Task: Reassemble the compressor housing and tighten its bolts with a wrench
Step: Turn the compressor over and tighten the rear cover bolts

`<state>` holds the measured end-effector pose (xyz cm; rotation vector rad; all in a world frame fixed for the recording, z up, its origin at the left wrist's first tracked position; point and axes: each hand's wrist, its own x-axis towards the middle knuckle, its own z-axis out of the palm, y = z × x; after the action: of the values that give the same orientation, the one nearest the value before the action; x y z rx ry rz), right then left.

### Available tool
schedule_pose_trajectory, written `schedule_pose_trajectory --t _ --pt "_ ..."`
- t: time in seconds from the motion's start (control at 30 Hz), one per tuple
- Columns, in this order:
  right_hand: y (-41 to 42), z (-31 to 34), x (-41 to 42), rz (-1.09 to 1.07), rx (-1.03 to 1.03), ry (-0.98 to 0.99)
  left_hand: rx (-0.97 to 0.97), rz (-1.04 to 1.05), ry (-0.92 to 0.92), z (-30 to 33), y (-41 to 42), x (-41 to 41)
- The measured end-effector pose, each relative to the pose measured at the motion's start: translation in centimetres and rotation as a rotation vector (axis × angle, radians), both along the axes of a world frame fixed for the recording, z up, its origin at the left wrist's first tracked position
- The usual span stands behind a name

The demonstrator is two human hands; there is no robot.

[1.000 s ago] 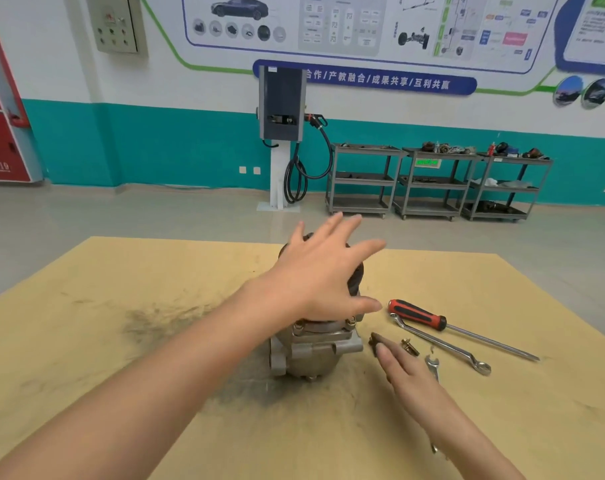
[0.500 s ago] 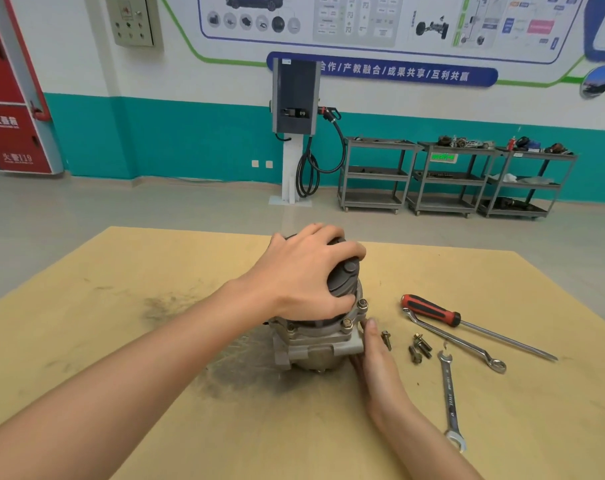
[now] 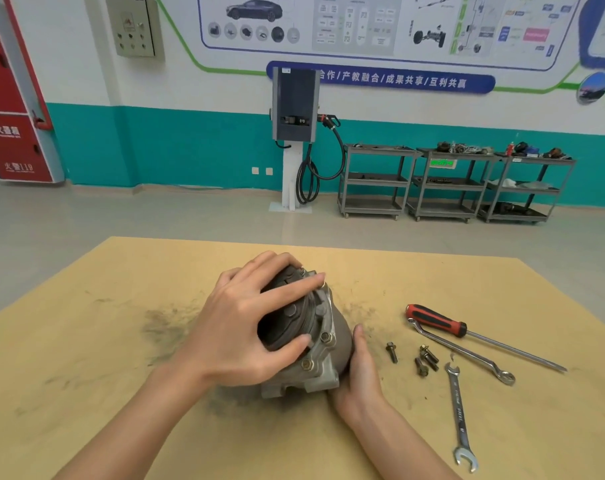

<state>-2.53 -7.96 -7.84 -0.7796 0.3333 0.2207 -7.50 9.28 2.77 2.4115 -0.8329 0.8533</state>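
The grey metal compressor (image 3: 323,362) lies tipped toward me on the yellow table (image 3: 121,341), its dark pulley end facing up and left. My left hand (image 3: 238,330) grips the pulley end from above. Cupped against the housing's right side is my right hand (image 3: 358,379). Several bolts sit in the flange around the pulley. Three loose bolts (image 3: 422,358) lie just right of the compressor. An open-end wrench (image 3: 460,417) lies beside them, pointing toward me.
A red-handled screwdriver (image 3: 443,323) and an offset ring wrench (image 3: 467,355) lie at the right of the table. Dark grime marks the board left of the compressor. Metal shelf carts (image 3: 450,181) and a charging post (image 3: 294,133) stand against the far wall.
My left hand came down onto the pulley and closed on it. My right hand moved in against the housing, and the compressor went from upright to tilted toward me.
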Motion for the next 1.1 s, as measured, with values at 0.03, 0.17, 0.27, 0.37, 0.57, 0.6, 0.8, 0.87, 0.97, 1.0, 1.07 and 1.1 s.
schedule_pose_trajectory --t 0.03,0.17,0.27,0.37,0.57,0.6,0.8,0.87,0.97,1.0,1.07,1.1 --pt "-0.3 0.1 0.1 0.008 0.012 0.005 -0.003 -0.012 0.000 0.1 -0.1 0.1" --pt "-0.7 0.0 0.4 0.035 -0.026 0.010 -0.007 -0.059 -0.049 -0.6 0.5 -0.1" --pt "-0.4 -0.2 0.3 0.020 0.004 0.003 -0.060 -0.081 -0.119 -2.1 1.5 -1.0" --pt "0.2 -0.2 0.2 0.051 -0.017 -0.018 -0.134 -0.088 -0.216 -3.9 2.8 -2.2" --pt "0.9 0.5 0.5 0.113 -0.103 -0.048 -0.333 -0.058 -0.197 -5.3 4.6 -1.9" --pt "1.1 0.7 0.6 0.112 -0.122 -0.048 -0.370 -0.061 -0.172 -5.2 5.0 -1.5" --pt "2.3 2.1 1.8 0.073 -0.379 -0.047 -0.674 -0.075 -0.035 -7.0 7.1 0.4" --pt "2.4 2.5 2.6 0.044 -0.457 -0.033 -0.809 -0.053 0.022 -8.2 6.9 0.9" --pt "1.8 3.0 3.6 -0.002 -0.508 0.013 -0.938 -0.029 0.086 -9.5 6.1 1.8" --pt "1.5 3.1 3.9 -0.009 -0.524 0.024 -0.948 -0.027 0.091 -9.7 5.7 2.1" --pt "0.6 3.3 4.2 -0.015 -0.550 0.030 -0.963 -0.047 0.095 -10.0 5.0 2.6" --pt "0.1 3.3 4.4 -0.018 -0.561 0.029 -0.975 -0.055 0.094 -10.2 4.6 2.7"
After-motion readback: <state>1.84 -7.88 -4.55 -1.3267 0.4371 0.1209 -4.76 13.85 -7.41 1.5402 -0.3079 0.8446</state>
